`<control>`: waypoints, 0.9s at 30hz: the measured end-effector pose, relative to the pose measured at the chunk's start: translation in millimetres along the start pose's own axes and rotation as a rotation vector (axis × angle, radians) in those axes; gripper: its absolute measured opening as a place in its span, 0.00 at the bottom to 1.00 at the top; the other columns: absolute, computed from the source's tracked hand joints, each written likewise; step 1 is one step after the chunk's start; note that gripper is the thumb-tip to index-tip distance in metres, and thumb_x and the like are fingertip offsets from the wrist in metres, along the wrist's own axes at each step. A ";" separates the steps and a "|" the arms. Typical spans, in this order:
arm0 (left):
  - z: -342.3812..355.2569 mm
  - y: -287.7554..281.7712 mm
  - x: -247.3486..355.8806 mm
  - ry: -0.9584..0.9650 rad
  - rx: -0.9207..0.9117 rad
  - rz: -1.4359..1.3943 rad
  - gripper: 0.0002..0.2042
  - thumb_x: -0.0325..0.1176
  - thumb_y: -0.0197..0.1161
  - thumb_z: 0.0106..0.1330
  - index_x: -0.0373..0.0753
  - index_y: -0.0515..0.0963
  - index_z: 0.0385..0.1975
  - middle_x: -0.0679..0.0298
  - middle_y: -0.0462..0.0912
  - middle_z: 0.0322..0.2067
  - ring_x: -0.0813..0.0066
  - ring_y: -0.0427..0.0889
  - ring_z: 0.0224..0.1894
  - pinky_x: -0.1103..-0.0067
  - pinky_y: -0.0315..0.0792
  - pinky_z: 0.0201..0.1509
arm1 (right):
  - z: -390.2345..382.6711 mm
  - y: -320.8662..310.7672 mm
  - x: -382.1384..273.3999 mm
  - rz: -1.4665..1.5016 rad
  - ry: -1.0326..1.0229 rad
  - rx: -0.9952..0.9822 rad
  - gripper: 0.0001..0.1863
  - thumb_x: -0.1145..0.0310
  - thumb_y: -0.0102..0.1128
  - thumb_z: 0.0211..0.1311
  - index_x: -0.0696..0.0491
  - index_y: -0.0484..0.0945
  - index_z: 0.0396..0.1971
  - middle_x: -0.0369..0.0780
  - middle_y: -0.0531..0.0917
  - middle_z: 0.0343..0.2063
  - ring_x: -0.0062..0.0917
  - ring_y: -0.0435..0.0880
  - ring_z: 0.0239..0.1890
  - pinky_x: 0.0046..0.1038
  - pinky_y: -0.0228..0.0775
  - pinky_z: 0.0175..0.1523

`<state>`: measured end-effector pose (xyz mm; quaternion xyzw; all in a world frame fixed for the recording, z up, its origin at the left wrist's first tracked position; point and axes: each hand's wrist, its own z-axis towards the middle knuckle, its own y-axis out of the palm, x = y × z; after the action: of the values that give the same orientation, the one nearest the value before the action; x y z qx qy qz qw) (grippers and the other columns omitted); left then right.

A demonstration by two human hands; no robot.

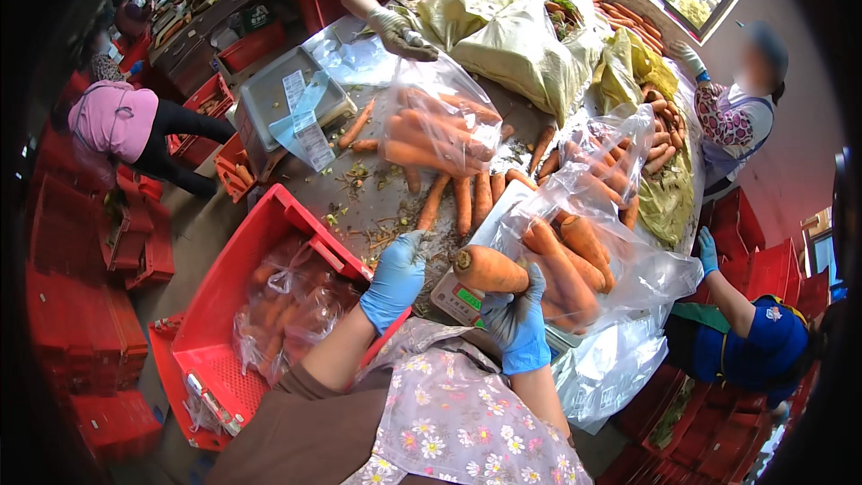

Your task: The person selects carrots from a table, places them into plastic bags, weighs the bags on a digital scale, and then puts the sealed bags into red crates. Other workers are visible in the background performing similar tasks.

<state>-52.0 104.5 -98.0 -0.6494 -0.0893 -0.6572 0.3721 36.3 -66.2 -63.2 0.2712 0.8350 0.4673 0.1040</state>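
Note:
My right hand (516, 328), in a blue glove, grips a thick carrot (489, 269) by one end, its blunt crown pointing left. The carrot is held over a digital scale (456, 299) with a lit green display. An open clear plastic bag of carrots (575, 274) rests on the scale, just right of that hand. My left hand (395, 278), also blue-gloved, has its fingers curled closed near the table's front edge. Its fingertips meet the lower end of a loose carrot (435, 202); whether they hold it is hidden. Several more loose carrots (482, 198) lie beyond.
A red crate (287, 202) with bagged carrots (292, 310) stands at my left. Across the table, a co-worker's gloved hand (404, 34) is at another carrot bag (440, 126). Pale sacks (512, 36) stand behind. People work at right; red crates (85, 332) are stacked at left.

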 end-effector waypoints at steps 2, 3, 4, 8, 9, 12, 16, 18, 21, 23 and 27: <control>-0.8 -0.9 5.8 -0.203 -0.056 -0.337 0.10 0.28 0.52 0.65 0.36 0.74 0.43 0.68 0.76 0.27 0.80 0.73 0.28 0.83 0.69 0.33 | 2.1 -5.9 -3.5 0.014 -0.055 0.029 0.21 0.54 0.58 0.57 0.58 0.70 0.40 0.41 0.78 0.30 0.26 0.80 0.22 0.19 0.79 0.23; -1.4 -4.6 18.2 -0.280 -0.090 -0.491 0.10 0.32 0.52 0.66 0.37 0.75 0.43 0.71 0.75 0.27 0.83 0.71 0.27 0.85 0.68 0.31 | 3.2 -9.0 -4.6 0.025 -0.081 0.043 0.21 0.55 0.58 0.57 0.58 0.70 0.40 0.42 0.79 0.30 0.26 0.80 0.22 0.21 0.79 0.24; -2.9 -8.1 31.4 -0.361 -0.121 -0.646 0.10 0.35 0.52 0.68 0.39 0.75 0.43 0.73 0.75 0.26 0.87 0.69 0.27 0.87 0.67 0.30 | 3.3 -9.9 -3.6 0.009 -0.125 0.055 0.21 0.56 0.59 0.56 0.57 0.70 0.41 0.42 0.79 0.31 0.27 0.80 0.25 0.22 0.79 0.26; -5.3 5.7 63.4 -0.583 -0.075 -0.992 0.16 0.46 0.53 0.66 0.40 0.76 0.42 0.73 0.77 0.26 0.85 0.70 0.22 0.88 0.67 0.26 | -0.7 -11.6 1.8 -0.268 -0.392 -0.007 0.20 0.60 0.62 0.55 0.56 0.70 0.42 0.41 0.78 0.36 0.29 0.79 0.37 0.26 0.78 0.37; -3.9 2.6 55.8 -0.606 -0.178 -1.068 0.17 0.49 0.53 0.64 0.42 0.76 0.39 0.71 0.78 0.26 0.82 0.72 0.21 0.85 0.70 0.25 | -2.4 -11.9 2.6 -0.388 -0.482 -0.049 0.19 0.61 0.62 0.55 0.56 0.70 0.42 0.41 0.78 0.37 0.29 0.78 0.40 0.27 0.77 0.41; 7.3 10.5 54.5 -0.991 0.093 -1.087 0.16 0.50 0.53 0.64 0.43 0.75 0.33 0.70 0.76 0.22 0.82 0.70 0.17 0.85 0.68 0.19 | -15.0 -1.6 2.6 -0.957 -0.686 -0.193 0.18 0.64 0.62 0.56 0.57 0.69 0.42 0.43 0.77 0.42 0.28 0.76 0.45 0.28 0.70 0.51; 7.1 9.5 53.8 -0.834 0.060 -1.109 0.20 0.57 0.54 0.60 0.44 0.74 0.30 0.74 0.69 0.14 0.87 0.59 0.09 0.88 0.53 0.09 | -27.5 15.0 3.4 -1.318 -0.704 -0.257 0.18 0.72 0.64 0.53 0.57 0.70 0.42 0.40 0.76 0.45 0.24 0.73 0.48 0.25 0.65 0.55; 1.5 10.1 48.4 -0.739 0.053 -1.059 0.15 0.51 0.58 0.59 0.45 0.74 0.32 0.73 0.74 0.21 0.86 0.69 0.17 0.88 0.62 0.15 | -29.1 17.1 1.3 -1.256 -0.693 -0.328 0.17 0.74 0.63 0.52 0.56 0.70 0.42 0.39 0.76 0.46 0.23 0.73 0.49 0.25 0.65 0.55; -0.2 20.1 44.2 -0.720 0.190 -0.884 0.15 0.51 0.56 0.60 0.44 0.75 0.28 0.74 0.71 0.16 0.87 0.62 0.11 0.89 0.56 0.11 | -24.5 5.9 -4.1 -1.126 -0.696 -0.329 0.15 0.75 0.62 0.54 0.55 0.71 0.41 0.39 0.76 0.45 0.23 0.73 0.50 0.24 0.65 0.55; -0.6 15.4 45.8 -0.702 0.131 -0.943 0.14 0.48 0.57 0.60 0.42 0.75 0.30 0.72 0.73 0.18 0.87 0.66 0.13 0.89 0.58 0.12 | -33.3 6.6 -10.1 -0.943 -0.688 -0.297 0.14 0.76 0.61 0.54 0.55 0.72 0.41 0.39 0.77 0.44 0.22 0.73 0.49 0.24 0.66 0.54; -0.2 15.6 36.7 -0.750 0.065 -0.962 0.14 0.47 0.55 0.61 0.42 0.76 0.31 0.73 0.73 0.17 0.88 0.64 0.10 0.90 0.56 0.11 | -51.1 26.5 -8.0 -0.890 -0.675 -0.277 0.15 0.78 0.60 0.54 0.56 0.73 0.42 0.38 0.78 0.44 0.20 0.74 0.48 0.24 0.68 0.54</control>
<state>-38.3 79.6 -69.9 -0.7118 -0.5175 -0.4749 -0.0036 30.6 -96.6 -14.0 0.0115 0.7204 0.3709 0.5860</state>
